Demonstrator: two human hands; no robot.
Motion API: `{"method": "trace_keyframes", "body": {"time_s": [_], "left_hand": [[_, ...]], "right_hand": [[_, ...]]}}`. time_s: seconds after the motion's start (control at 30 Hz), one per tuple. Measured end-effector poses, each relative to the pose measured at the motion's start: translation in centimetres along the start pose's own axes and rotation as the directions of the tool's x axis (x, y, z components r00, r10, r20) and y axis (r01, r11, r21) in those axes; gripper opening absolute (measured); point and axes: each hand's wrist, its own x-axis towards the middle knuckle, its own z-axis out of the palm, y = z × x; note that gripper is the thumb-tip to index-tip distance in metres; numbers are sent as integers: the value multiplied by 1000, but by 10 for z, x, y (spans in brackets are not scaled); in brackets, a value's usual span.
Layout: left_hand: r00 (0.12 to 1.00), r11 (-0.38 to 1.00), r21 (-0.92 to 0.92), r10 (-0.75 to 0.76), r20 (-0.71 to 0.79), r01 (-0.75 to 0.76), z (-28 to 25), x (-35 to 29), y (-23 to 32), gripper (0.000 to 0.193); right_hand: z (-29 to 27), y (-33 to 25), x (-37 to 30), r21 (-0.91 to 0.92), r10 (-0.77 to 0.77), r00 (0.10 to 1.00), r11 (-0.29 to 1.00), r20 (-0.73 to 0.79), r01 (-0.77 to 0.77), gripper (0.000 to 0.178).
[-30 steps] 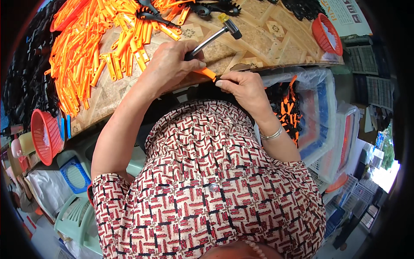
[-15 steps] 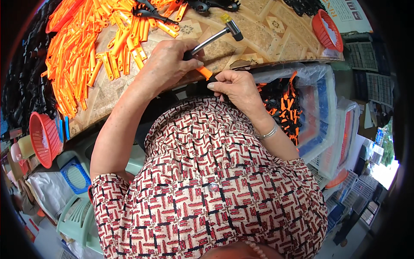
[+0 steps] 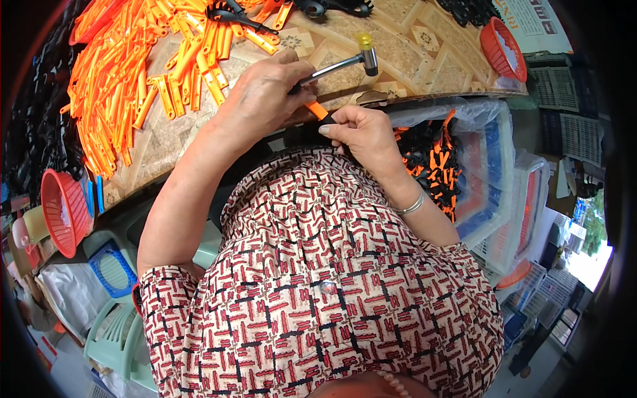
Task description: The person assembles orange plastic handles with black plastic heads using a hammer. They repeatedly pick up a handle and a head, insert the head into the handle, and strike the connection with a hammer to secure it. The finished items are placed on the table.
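The tan patterned table carries heaped orange handles, black utensils and a red basket.

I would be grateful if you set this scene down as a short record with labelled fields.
Left hand: holds a hammer and an orange handle
Right hand: pinches a dark part at the orange handle's end
Table: orange pieces heaped at left
Right of person: plastic-lined container with black and orange parts
Red baskets: one left, one far right
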Motion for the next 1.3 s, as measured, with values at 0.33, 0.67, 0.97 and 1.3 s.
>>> {"method": "trace_keyframes", "body": {"time_s": [0.33, 0.67, 0.97, 1.3], "left_hand": [[970, 990, 139, 26, -241, 8, -11, -17, 3, 39], [938, 930, 356, 35, -345, 96, -17, -83, 31, 49], [742, 921, 390, 269, -614, -10, -29, -85, 41, 51], [931, 885, 465, 193, -309, -29, -17, -102, 35, 45]], "right_hand": [[1, -8, 7, 84, 256, 930, 955, 264, -286, 38], [1, -14, 5, 236, 273, 906, 904, 323, -357, 35], [0, -5, 9, 328, 218, 899, 877, 379, -351, 35], [1, -9, 8, 289, 267, 893, 879, 362, -380, 33]]}}
